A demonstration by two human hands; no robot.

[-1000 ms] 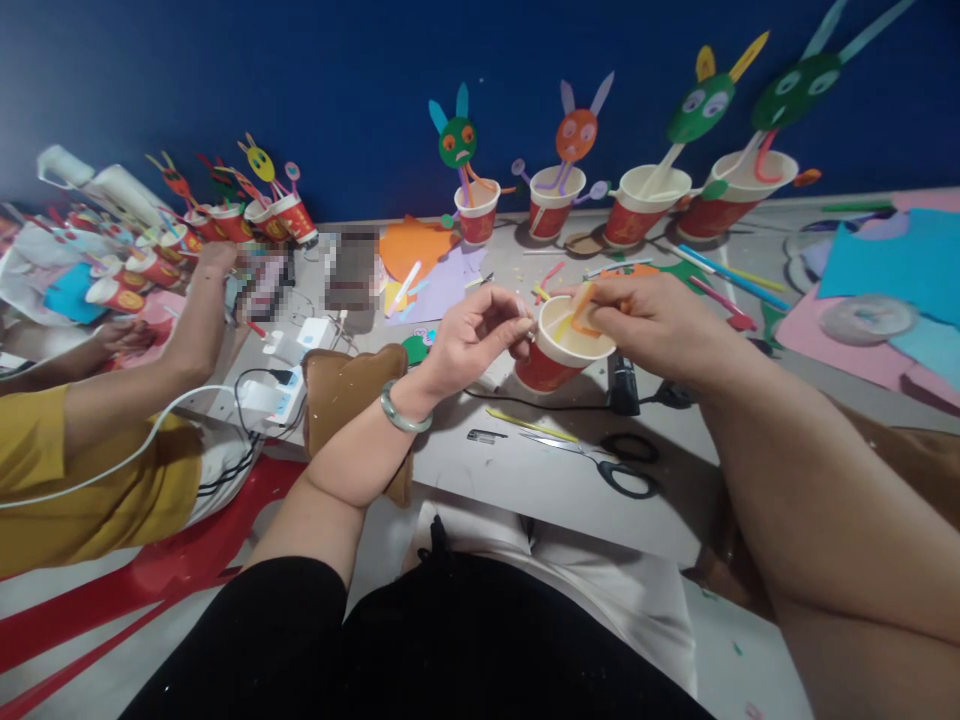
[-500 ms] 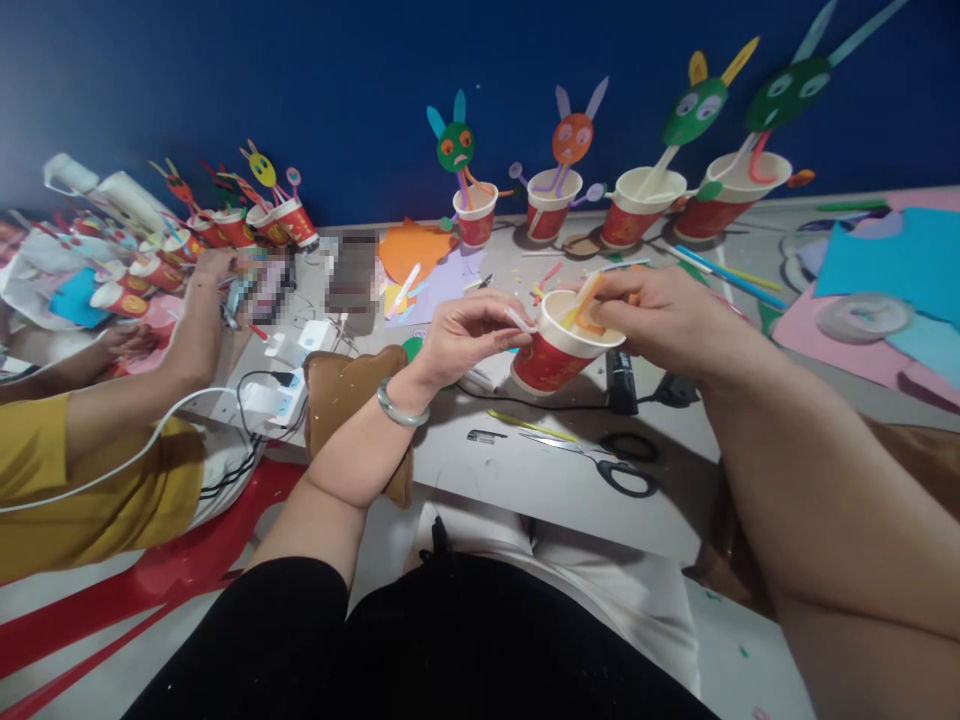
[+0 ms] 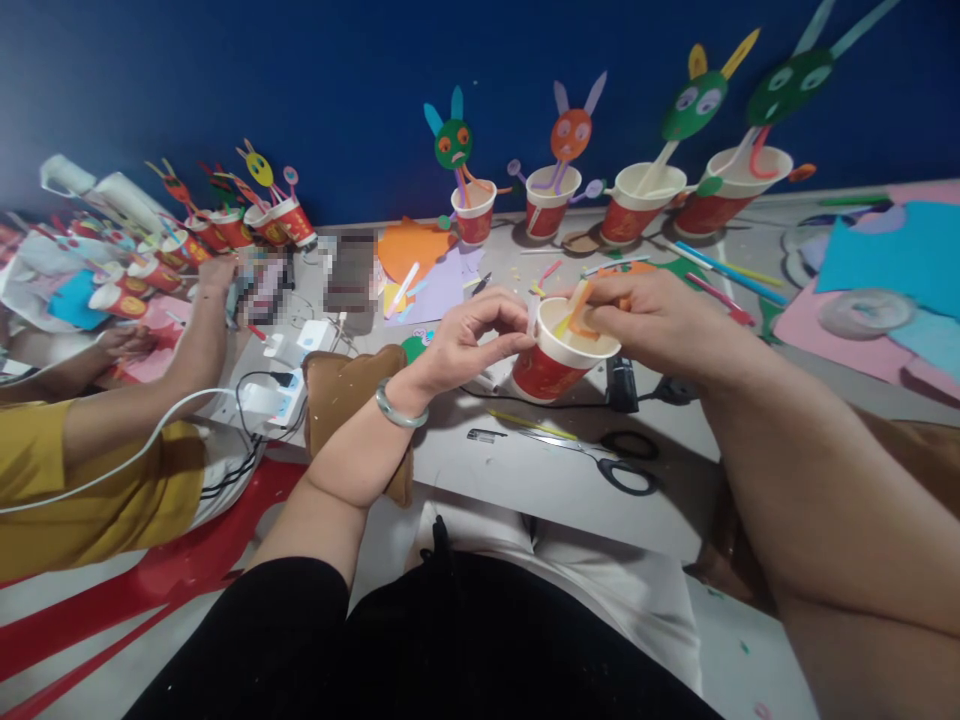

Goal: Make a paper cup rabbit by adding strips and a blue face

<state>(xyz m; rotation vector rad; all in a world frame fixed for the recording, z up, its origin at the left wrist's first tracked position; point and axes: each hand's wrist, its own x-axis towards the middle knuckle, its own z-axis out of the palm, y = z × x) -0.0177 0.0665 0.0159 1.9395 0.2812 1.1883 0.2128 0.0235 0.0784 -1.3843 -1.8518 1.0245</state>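
Note:
A red and white paper cup (image 3: 551, 368) stands slightly tilted in front of me, with yellow showing inside it. My right hand (image 3: 637, 310) is closed at its right rim, thumb over the edge, beside an orange strip (image 3: 580, 300) that pokes up from the cup. My left hand (image 3: 480, 340) pinches a small whitish, see-through strip (image 3: 532, 315), perhaps tape, against the left rim. Its fingertips touch the cup. Black-handled scissors (image 3: 628, 476) lie nearer to me, beside a yellow stick (image 3: 532, 424) and a small blade piece (image 3: 487, 436).
Finished cups with paper creatures, such as the orange-headed one (image 3: 571, 135), line the blue wall. Coloured paper (image 3: 870, 260) and a tape roll (image 3: 862, 314) lie right. A power strip (image 3: 281, 400) with cords is left, near a co-worker's arm (image 3: 184, 340). A black cable runs behind the scissors.
My left hand has brought the whitish strip up to the cup's left rim, now upright against it. The cup has shifted slightly; my right hand stays at its right rim.

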